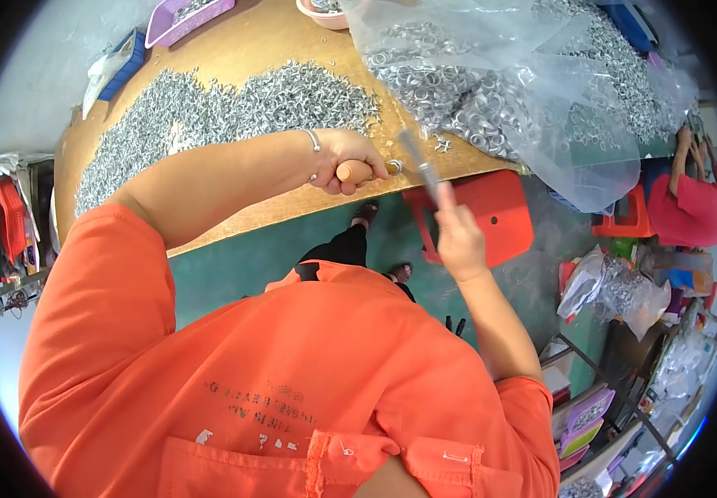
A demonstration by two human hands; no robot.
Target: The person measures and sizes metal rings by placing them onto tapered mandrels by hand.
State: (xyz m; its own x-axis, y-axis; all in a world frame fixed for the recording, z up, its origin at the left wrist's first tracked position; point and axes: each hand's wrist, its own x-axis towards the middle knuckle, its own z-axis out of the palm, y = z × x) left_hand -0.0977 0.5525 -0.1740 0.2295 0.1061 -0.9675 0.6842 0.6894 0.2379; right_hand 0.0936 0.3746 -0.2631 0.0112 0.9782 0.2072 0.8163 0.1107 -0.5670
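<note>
My left hand (348, 160) is closed around a rounded tan handle (355, 172) near the table's front edge. By its fingertips a silvery ring (396, 166) shows; whether the hand or a tool holds it, I cannot tell. My right hand (460, 236) grips a long narrow grey metal tool (421, 163), smeared by motion and tilted up toward the ring. Its exact kind does not show. Behind my left forearm spreads a broad heap of small silvery metal pieces (209, 112) on the wooden table (234, 228).
At the back right, a clear plastic sheet (574, 162) partly covers heaps of silvery rings (491, 112). A blue tray (123, 66) and a purple basket (188, 23) stand at the back left. Below the table edge is a red stool (491, 217). Another person (689, 207) works at far right.
</note>
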